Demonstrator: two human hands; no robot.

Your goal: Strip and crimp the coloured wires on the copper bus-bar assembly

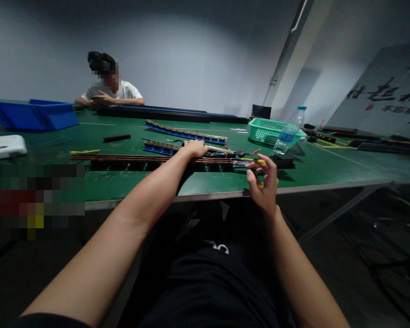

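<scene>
A long black strip with copper rods (150, 157) lies along the near side of the green table (157, 187). My left hand (195, 148) is curled down over the strip near its middle; its fingertips are hidden. My right hand (264, 182) is closed around a tool with two yellow handles (260, 161), probably pliers, whose jaws I cannot make out. The tool is beside coloured wires (241, 161) at the strip's right end. Just behind the strip lies a blue-based strip with brass-coloured rods (157, 146), partly covered by my left hand.
Another blue-based strip (187, 132) lies farther back. A green basket (264, 130) and a water bottle (287, 136) stand right. At left are a blue bin (51, 116), a white device (5, 146) and a yellow-handled tool (85, 152). Across the table sits a person (112, 91) near long black bars (157, 114).
</scene>
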